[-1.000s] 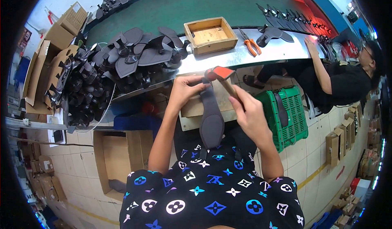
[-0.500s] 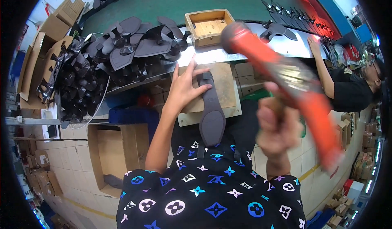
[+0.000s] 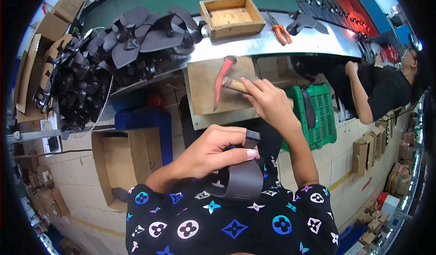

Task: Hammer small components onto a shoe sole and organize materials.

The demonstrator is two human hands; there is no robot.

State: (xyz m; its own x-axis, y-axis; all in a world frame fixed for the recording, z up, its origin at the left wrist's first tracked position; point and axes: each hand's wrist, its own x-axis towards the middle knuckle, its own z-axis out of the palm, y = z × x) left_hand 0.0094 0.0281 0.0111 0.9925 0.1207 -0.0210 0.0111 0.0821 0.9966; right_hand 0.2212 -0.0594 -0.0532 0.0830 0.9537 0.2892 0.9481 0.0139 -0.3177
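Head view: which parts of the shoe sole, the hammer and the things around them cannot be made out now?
In the head view:
Dark shoe sole: the clasped part, covered by the left hand's grip.
Hammer: the clasped part of its handle, covered by the right hand's grip.
Green crate: part of its left side, behind the right forearm.
Sole pile: lower pieces, under those on top.
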